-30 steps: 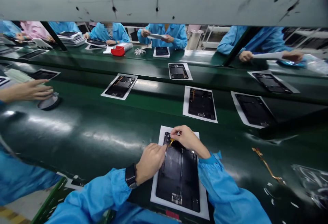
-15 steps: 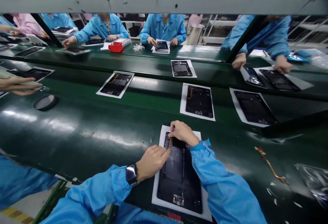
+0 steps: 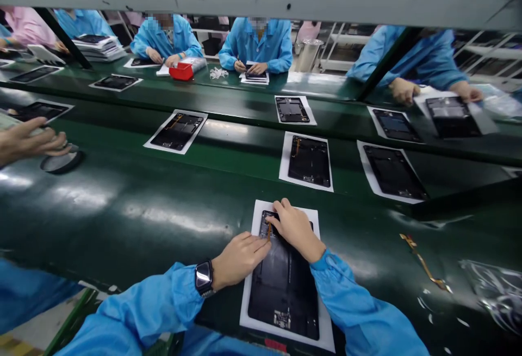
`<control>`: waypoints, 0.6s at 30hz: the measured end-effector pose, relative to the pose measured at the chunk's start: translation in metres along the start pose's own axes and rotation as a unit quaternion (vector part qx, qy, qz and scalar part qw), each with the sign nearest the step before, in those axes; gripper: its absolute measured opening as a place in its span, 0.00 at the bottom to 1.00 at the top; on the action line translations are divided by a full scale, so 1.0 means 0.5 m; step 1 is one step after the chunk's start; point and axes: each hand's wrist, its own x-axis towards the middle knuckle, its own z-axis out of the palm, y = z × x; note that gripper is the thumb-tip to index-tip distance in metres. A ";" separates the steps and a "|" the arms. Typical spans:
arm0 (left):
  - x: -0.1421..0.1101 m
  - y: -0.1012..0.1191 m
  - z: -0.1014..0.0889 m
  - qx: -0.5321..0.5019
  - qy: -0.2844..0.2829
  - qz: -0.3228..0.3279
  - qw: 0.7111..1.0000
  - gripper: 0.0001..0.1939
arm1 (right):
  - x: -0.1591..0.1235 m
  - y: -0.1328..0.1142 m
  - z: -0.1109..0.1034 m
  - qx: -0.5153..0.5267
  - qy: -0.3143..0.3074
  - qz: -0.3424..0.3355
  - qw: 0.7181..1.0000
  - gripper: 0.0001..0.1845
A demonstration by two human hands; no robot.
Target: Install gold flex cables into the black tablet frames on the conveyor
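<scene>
A black tablet back panel (image 3: 285, 285) lies on a white sheet (image 3: 314, 329) on the green belt right in front of me. My left hand (image 3: 238, 258), with a watch on its wrist, rests curled at the panel's left edge, fingertips touching a thin orange flex cable (image 3: 269, 229) near the top left corner. My right hand (image 3: 296, 228) lies over the panel's top, fingers pressed down on the same cable end. Neither hand lifts anything off the panel.
Several more panels on white sheets (image 3: 309, 160) ride the belt (image 3: 122, 204) beyond. A loose orange flex cable (image 3: 424, 263) and clear film (image 3: 493, 291) lie at the right. Another person's hand (image 3: 28, 141) touches a round dish (image 3: 61, 161) at the left. Workers in blue sit opposite.
My right hand has lowered from a raised pinch on the orange cable to lying flat on the panel's top. My left hand stays at the left edge. The neighbour's hand went back to the dish.
</scene>
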 end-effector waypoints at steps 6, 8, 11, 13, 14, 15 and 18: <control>-0.001 0.002 -0.003 -0.005 0.000 -0.035 0.999 0.12 | -0.004 0.013 0.014 0.043 0.006 -0.004 0.999 0.13; -0.003 0.004 -0.001 -0.012 0.007 -0.027 1.000 0.13 | -0.003 0.018 0.015 0.065 0.011 0.001 0.998 0.13; -0.006 0.008 0.005 -0.021 -0.002 -0.015 1.000 0.15 | -0.002 0.021 0.015 0.081 0.013 0.008 0.997 0.12; -0.009 0.010 0.006 -0.017 -0.017 -0.012 1.000 0.15 | -0.003 0.021 0.013 0.085 0.007 0.008 0.996 0.12; -0.009 0.011 0.006 -0.013 -0.024 -0.009 1.000 0.16 | -0.003 0.021 0.012 0.087 0.004 0.008 0.996 0.12; -0.009 0.012 0.005 -0.009 -0.032 -0.006 0.999 0.16 | -0.004 0.021 0.011 0.089 0.003 0.008 0.996 0.13; -0.008 0.015 0.001 0.004 -0.043 0.004 0.999 0.16 | -0.004 0.020 0.008 0.089 -0.004 0.016 0.996 0.13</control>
